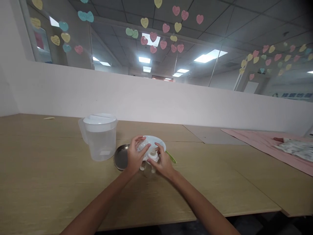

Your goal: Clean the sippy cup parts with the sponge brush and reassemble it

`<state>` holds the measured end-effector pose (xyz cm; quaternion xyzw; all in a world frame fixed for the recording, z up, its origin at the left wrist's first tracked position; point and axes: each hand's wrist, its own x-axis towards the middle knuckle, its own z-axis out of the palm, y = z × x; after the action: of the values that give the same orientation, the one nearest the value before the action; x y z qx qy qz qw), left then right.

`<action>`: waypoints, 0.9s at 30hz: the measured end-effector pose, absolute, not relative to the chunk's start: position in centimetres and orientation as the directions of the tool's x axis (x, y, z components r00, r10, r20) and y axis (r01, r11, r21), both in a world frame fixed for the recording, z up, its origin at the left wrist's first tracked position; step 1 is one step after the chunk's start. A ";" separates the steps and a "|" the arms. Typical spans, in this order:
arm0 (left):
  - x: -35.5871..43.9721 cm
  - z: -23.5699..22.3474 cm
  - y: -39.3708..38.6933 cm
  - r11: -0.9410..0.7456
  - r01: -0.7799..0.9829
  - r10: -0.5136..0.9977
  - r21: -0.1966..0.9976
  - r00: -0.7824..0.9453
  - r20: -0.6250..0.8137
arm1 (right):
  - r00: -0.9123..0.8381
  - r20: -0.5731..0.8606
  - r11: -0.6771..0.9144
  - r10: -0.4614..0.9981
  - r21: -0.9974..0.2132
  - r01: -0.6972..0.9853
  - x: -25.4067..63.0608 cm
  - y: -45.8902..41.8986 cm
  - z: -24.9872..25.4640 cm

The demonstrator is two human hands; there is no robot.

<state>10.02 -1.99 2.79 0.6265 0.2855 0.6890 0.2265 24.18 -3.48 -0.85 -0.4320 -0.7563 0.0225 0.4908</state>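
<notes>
Both my hands meet over a small clear baby bottle (148, 169) that stands on the wooden table (49, 182). My left hand (134, 156) curls its fingers round a clear dome cap (143, 146) at the bottle's top. My right hand (162, 161) grips the white collar and nipple (153, 154) from the right side. Just behind the hands lies a white plate (158, 142), and a round metal lid (120, 156) sits flat to the left of them.
A clear plastic pitcher (100, 137) with a white lid stands left of the metal lid. A green utensil tip (171, 158) pokes out right of my hand. Pink cloth (269, 145) with a patterned fabric piece (295, 147) covers the far right. A white partition wall (156, 101) backs the table.
</notes>
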 end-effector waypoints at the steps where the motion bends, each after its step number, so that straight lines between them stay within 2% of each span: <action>1: 10.0 2.9 -1.9 -0.742 0.025 0.659 0.670 -0.159 0.735 | -0.150 0.719 0.628 0.679 -0.463 0.625 24.0 -3.5 -0.9; 4: 10.3 3.1 -2.3 -0.765 0.007 0.635 0.644 -0.161 0.756 | -0.151 0.712 0.631 0.686 -0.479 0.610 23.7 -3.4 -1.0; 8: 10.5 3.1 -3.3 -0.713 0.108 0.699 0.692 0.169 0.694 | -0.147 0.721 0.640 0.677 -0.479 0.600 23.8 -3.4 -1.1; 12: 9.9 2.8 -3.9 -0.724 0.217 0.686 0.655 0.319 0.654 | -0.130 0.749 0.638 0.650 -0.444 0.629 24.0 -3.4 -1.3; 15: 9.6 2.0 -3.9 -0.746 0.227 0.663 0.626 0.339 0.667 | -0.160 0.818 0.692 0.552 -0.343 0.635 23.9 -3.5 -1.2; 18: 9.6 1.1 -3.7 -0.707 0.193 0.701 0.681 0.325 0.635 | -0.213 0.855 0.746 0.473 -0.260 0.613 23.8 -3.7 -1.0; 22: 9.7 0.6 -3.5 -0.649 0.164 0.749 0.743 0.313 0.584 | -0.167 0.866 0.754 0.472 -0.298 0.585 23.4 -4.0 -1.0; 27: 9.7 0.8 -3.3 -0.662 0.134 0.738 0.738 0.294 0.608 | -0.123 0.877 0.741 0.465 -0.308 0.597 23.1 -3.8 -1.1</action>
<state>9.70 -3.27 0.82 0.7498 0.2908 0.5182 0.2910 23.09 -3.83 -1.11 -0.3553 -0.7471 -0.0592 0.5587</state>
